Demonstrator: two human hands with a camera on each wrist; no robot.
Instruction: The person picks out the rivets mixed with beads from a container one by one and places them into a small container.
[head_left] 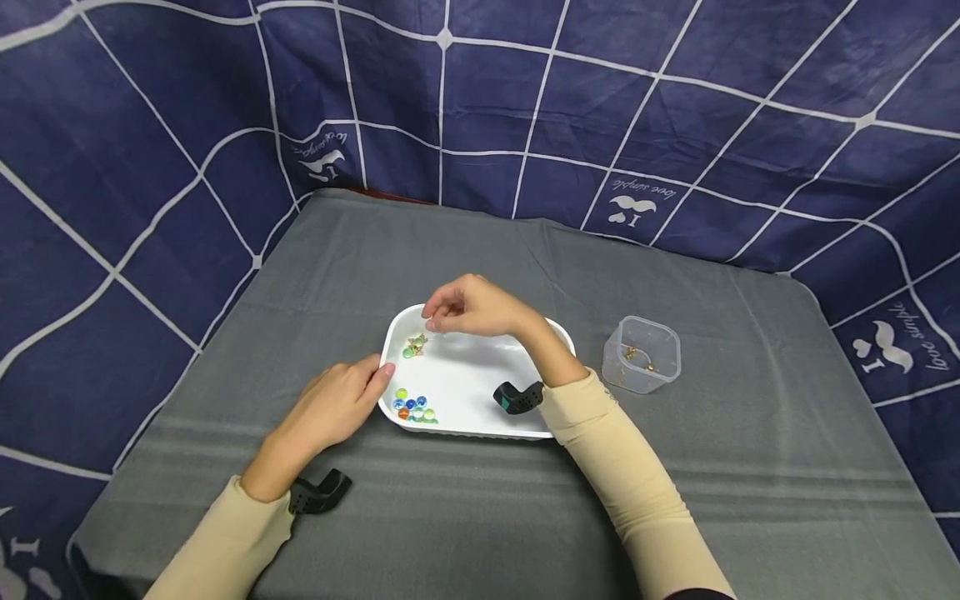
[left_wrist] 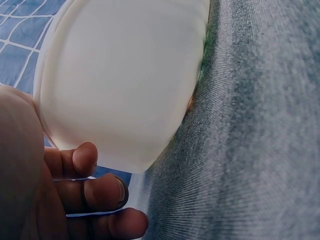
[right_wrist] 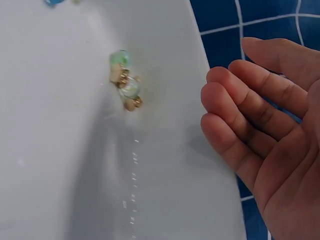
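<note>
Right hand [head_left: 478, 308] near the green-and-gold trinkets [right_wrist: 119, 75]

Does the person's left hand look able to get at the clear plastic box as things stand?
Probably not easily: the left hand holds the edge of the white tray, and the right forearm reaches across, between that hand and the clear plastic box.

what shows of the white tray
The white tray is a plastic-looking rounded rectangle with a raised rim, open side up over the gray cloth; whether it rests flat is unclear. The left hand grips its left end; the right hand is above its far rim. Colored marbles lie in its near left corner, gold-and-green trinkets farther back.
</note>
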